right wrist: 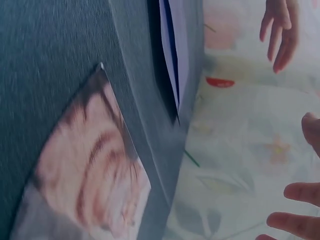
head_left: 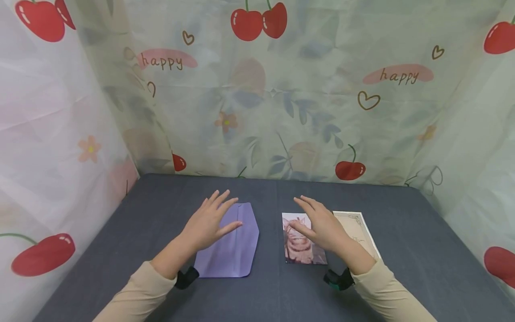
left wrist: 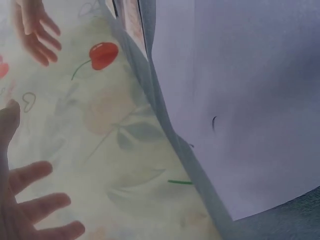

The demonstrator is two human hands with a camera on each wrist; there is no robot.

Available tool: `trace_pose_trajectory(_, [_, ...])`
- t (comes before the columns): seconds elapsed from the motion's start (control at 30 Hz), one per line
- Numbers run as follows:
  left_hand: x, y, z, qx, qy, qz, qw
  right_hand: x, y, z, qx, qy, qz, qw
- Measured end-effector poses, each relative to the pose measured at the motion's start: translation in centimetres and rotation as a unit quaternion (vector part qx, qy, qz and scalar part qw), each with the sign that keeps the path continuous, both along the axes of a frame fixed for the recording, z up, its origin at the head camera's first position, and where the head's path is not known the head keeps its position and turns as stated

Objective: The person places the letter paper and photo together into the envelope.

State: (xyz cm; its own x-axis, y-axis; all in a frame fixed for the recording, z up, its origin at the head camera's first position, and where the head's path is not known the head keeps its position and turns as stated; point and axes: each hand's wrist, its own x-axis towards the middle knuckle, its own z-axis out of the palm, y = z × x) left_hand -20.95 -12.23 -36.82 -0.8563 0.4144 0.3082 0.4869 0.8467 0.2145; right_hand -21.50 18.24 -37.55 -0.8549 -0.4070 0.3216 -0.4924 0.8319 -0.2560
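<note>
A purple envelope (head_left: 241,250) lies on the dark table, its pointed flap side facing right. Over its left part hovers my left hand (head_left: 209,221), fingers spread and holding nothing. To the right lies a cat picture card (head_left: 299,248), partly covered in the head view by my right hand (head_left: 319,223), which is raised with fingers extended and holds nothing. Beyond that hand is a cream card with a white border and corner ornament (head_left: 356,223), half hidden behind the wrist. In the left wrist view the envelope (left wrist: 240,100) fills the right side; the right wrist view shows the cat card (right wrist: 95,165) close up.
The table (head_left: 410,232) has a dark grey cloth. Fabric curtains (head_left: 281,112) printed with cherries and hearts stand at its back and on both sides. Each wrist wears a dark strap with a camera (head_left: 187,277).
</note>
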Motion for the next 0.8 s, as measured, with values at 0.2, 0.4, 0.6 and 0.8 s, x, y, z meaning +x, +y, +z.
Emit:
trace_pose_trajectory(0.2, [0.0, -0.5, -0.7, 0.023, -0.044, -0.028, 0.9984, 0.4, -1.4, -0.7, -0.032, -0.033, 0.025, 0.999])
trace_pose_trajectory(0.4, [0.1, -1.1, -1.8, 0.009, -0.076, -0.058, 0.9954, 0.5, -2.8, -1.6, -0.053, -0.045, 0.064, 0.996])
trace_pose_trajectory(0.6, [0.2, -1.2, -2.7, -0.002, -0.119, -0.1, 0.9879, 0.4, -4.2, -2.4, -0.043, -0.055, 0.105, 0.992])
trace_pose_trajectory(0.8, [0.2, -1.1, -3.5, -0.028, -0.129, -0.129, 0.9828, 0.3, -5.4, -3.1, -0.037, -0.072, 0.139, 0.987])
